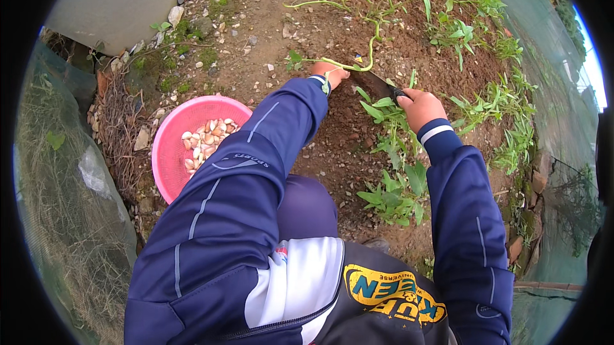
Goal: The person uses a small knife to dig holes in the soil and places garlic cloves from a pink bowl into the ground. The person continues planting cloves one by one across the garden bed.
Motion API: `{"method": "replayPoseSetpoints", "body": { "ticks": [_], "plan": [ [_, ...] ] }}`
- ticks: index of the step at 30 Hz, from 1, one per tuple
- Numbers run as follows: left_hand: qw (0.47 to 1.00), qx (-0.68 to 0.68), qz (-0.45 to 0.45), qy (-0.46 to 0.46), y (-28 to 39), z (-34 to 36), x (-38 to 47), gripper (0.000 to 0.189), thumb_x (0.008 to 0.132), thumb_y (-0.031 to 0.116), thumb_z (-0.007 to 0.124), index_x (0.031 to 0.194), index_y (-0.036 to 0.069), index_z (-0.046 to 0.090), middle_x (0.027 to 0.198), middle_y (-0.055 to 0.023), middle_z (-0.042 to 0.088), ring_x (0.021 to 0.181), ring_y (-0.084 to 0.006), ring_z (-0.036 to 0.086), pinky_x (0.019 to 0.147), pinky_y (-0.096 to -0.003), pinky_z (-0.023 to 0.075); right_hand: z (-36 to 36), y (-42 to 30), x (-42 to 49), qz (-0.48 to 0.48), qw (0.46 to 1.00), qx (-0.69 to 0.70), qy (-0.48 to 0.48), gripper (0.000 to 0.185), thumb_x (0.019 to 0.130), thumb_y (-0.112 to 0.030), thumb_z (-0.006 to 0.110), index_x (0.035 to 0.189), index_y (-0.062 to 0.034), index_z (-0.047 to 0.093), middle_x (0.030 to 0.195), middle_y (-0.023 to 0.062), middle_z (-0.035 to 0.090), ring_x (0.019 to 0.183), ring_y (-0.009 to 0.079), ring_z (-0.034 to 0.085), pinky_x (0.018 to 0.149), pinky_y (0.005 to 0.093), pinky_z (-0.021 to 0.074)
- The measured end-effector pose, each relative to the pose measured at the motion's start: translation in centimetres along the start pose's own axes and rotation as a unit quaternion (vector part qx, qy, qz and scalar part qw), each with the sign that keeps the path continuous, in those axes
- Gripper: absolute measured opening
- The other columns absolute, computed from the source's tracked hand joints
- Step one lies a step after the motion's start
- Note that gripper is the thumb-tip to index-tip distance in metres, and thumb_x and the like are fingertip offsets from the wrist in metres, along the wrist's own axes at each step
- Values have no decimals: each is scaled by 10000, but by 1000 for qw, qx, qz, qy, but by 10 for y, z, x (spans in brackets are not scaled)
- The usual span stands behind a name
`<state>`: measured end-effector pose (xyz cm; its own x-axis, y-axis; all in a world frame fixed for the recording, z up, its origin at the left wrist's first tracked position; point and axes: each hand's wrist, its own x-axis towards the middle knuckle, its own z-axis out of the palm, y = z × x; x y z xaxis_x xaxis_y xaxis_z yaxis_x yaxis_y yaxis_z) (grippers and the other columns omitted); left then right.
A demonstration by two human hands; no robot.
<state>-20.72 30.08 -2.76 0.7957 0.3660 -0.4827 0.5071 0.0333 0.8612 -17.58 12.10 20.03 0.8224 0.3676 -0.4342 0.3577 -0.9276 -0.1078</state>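
My right hand [422, 109] grips the black handle of a knife [381, 85], whose dark blade points left over the soil. Close to the blade's far end is my left hand [332, 74], low against the ground; its fingertips are hidden, so what it holds cannot be told. A pale green vine stem [372, 50] curves across just above that hand. Beside my left forearm sits a pink plastic basket [163, 153] with many garlic cloves [207, 141] in it, partly covered by my sleeve. Loose brown soil [343, 129] lies between my arms.
Leafy green plants [395, 196] grow below the knife, and more plants [503, 114] line the right side. Green mesh netting [551, 81] borders the right, with other netting [62, 191] at left. A large grey container [115, 4] stands upper left; stones [175, 15] lie near it.
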Motion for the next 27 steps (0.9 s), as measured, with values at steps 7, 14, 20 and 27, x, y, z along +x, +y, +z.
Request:
{"method": "replayPoseSetpoints", "body": {
  "ticks": [7, 14, 20, 27],
  "plan": [
    [943, 328, 6, -53, 32, 9, 10, 399, 761, 420, 678, 960, 75, 701, 967, -153, 670, 895, -307, 632, 814, -392, 480, -12, -7, -9, 11, 1000, -6, -4, 373, 862, -300, 581, 1138, -54, 625, 969, 240, 640, 935, 368, 616, 844, 412, 474],
    [911, 404, 71, -50, 13, 26, 23, 335, 835, 400, 596, 1006, 129, 697, 1016, -133, 665, 972, -312, 622, 851, -415, 489, -17, 1, -18, -6, 1000, 12, 17, 350, 858, -287, 591, 1122, -61, 634, 911, 228, 651, 883, 366, 629, 797, 413, 486],
    [915, 394, 70, -59, 4, 37, 32, 302, 834, 362, 600, 1008, 131, 691, 991, -117, 671, 941, -313, 630, 819, -412, 504, -31, 7, -26, 2, 999, 35, -6, 341, 854, -265, 610, 1130, -66, 630, 877, 210, 657, 837, 349, 636, 757, 409, 485],
    [889, 450, 50, -73, 21, 40, 28, 308, 810, 336, 609, 981, 93, 693, 1009, -137, 665, 945, -337, 626, 805, -402, 513, -45, 35, -42, -41, 993, 107, 25, 309, 844, -260, 623, 1095, -83, 645, 783, 195, 645, 736, 332, 638, 675, 399, 490]
  ]
}}
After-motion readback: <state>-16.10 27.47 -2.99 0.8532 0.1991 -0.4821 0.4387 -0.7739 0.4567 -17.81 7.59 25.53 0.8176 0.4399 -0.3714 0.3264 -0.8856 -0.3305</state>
